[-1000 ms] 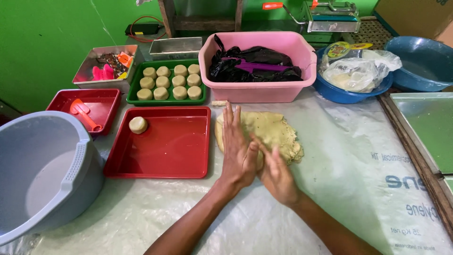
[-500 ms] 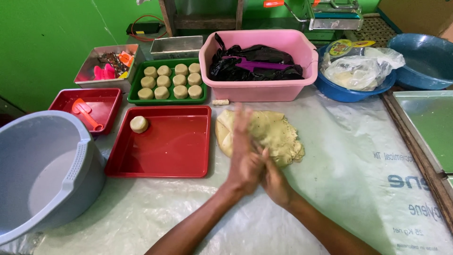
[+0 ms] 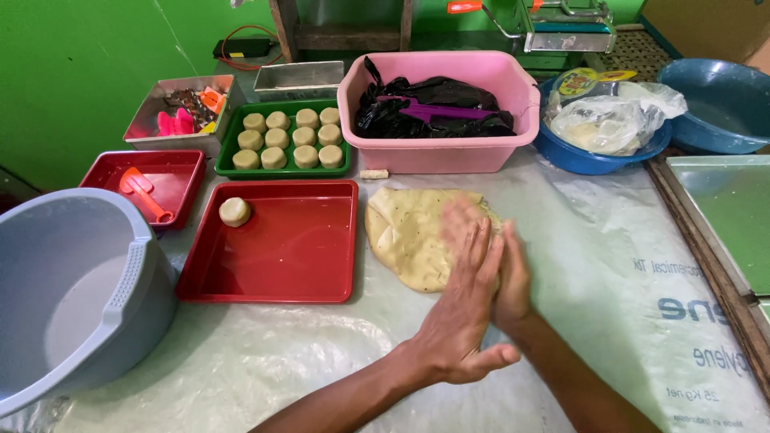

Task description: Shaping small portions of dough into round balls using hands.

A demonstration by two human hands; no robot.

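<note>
- Left hand (image 3: 464, 309) and right hand (image 3: 513, 277) are pressed palm to palm with fingers straight; whether anything sits between them cannot be told
- Grey tub (image 3: 72, 289) at far left
- Red tray (image 3: 281, 248) holds one dough puck (image 3: 235, 212)
- Flat dough sheet (image 3: 413, 232) lies on the table just beyond the hands
- Pink basin (image 3: 449, 148) stands behind it

Both hands meet palm to palm over the near edge of a flat sheet of pale dough (image 3: 413, 232) — the left hand (image 3: 461, 309) lies on top, fingers stretched and blurred, the right hand (image 3: 513, 281) pressed against it. Just left of the dough sits a large red tray (image 3: 305, 273) holding one dough puck (image 3: 235, 212). Behind it, a green tray (image 3: 228, 148) carries rows of pucks, beside a pink tub (image 3: 481, 152).
</note>
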